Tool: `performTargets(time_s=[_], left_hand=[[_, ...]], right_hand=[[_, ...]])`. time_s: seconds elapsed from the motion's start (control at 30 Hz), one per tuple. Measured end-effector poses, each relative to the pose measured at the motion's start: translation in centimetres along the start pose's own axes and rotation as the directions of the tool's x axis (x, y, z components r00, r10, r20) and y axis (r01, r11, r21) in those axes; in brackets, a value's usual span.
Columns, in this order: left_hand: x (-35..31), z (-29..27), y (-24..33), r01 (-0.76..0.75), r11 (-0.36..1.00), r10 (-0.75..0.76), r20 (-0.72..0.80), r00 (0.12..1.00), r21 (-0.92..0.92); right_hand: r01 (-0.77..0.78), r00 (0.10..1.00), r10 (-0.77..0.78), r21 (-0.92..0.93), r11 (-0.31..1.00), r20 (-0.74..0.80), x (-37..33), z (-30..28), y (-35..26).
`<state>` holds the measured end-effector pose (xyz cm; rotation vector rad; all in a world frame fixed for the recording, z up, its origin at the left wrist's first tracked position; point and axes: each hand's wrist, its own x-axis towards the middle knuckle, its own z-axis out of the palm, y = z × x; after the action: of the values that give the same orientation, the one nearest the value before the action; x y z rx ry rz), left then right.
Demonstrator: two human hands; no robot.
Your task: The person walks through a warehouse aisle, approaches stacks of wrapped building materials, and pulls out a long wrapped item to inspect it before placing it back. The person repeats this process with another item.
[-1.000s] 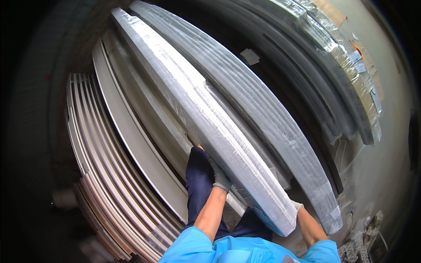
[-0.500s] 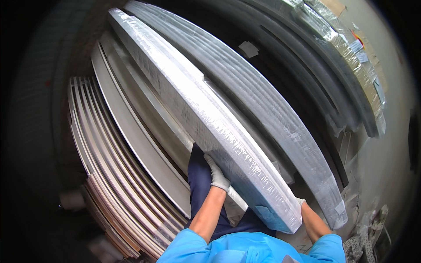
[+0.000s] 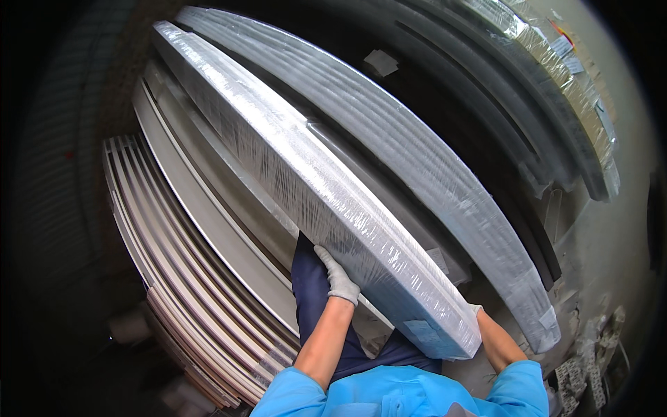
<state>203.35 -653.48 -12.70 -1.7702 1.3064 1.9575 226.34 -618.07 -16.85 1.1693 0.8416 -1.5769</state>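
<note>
A long bundle wrapped in clear plastic film [image 3: 306,163] runs slantwise from the far left to just before my body. My left hand [image 3: 338,278], in a pale glove, is against its left side, with the thumb showing and the other fingers out of sight at the bundle's lower edge. At the near right corner my right hand [image 3: 475,312], also gloved, grips the bundle. Most of that hand is hidden behind the wrapping. A light blue label [image 3: 424,332] is on the near end. My dark-trousered leg [image 3: 313,278] stands close to the bundle's left side.
To the right lies another film-wrapped bundle [image 3: 445,177]. Long pale panels [image 3: 201,208] and a stack of striped strips [image 3: 187,278] lie on the left. Dark lengths [image 3: 486,97] and a wrapped pack [image 3: 577,104] are farther right, with perforated scraps [image 3: 573,382] at the lower right.
The view has turned slightly, so the far ends of the bundles appear more to the left. Both hands keep the same places on the wrapped bundle.
</note>
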Motion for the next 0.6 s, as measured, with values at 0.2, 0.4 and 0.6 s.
performTargets(time_s=[0.2,0.4,0.6], left_hand=[[0.7,0.5,-0.5,0.094,0.993,-0.083,0.148,0.986,-0.069],[1.5,0.4,-1.0,0.143,0.989,-0.15,0.214,0.965,0.046],[3.1,0.5,-2.2,0.024,0.994,-0.051,0.245,0.968,0.111]], right_hand=[[0.002,1.0,-0.002,-0.013,1.0,-0.002,-0.7,-1.2,-0.2],[0.007,1.0,-0.007,-0.04,0.999,0.003,-0.4,-2.3,-0.7],[0.035,0.999,-0.034,-0.062,0.997,0.015,-0.1,-4.0,-1.4]])
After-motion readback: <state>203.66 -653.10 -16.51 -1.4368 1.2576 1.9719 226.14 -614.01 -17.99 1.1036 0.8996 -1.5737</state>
